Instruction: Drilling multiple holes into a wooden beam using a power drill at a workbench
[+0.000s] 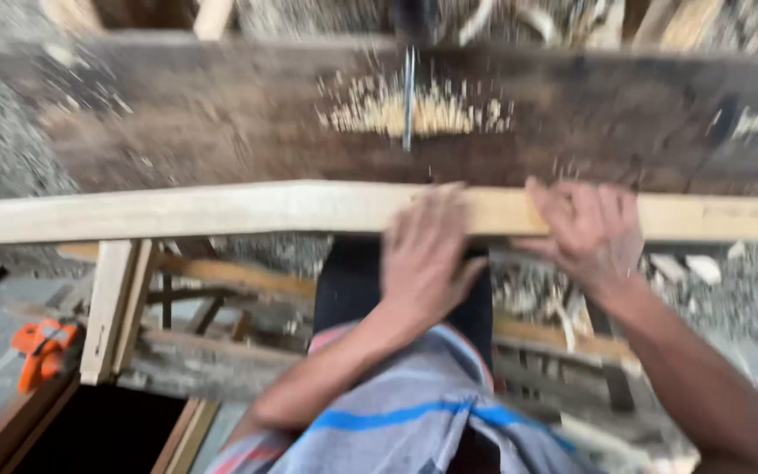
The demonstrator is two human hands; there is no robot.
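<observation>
- A person's two bare hands press flat on a long pale wooden plank (221,209) that runs left to right across the near edge of a dark workbench (177,114).
- The left hand (423,254) lies open, fingers spread over the plank's near edge, right of its middle.
- The right hand (588,226) rests just beside it to the right, fingers also laid over the plank; the hands are apart, not gripping.
- Beyond the hands, a thin metal drill bit (409,96) stands in a heap of pale shavings (449,112) on the workbench.
- An orange power tool (41,349) lies low at the left.
- The picture is blurred.
</observation>
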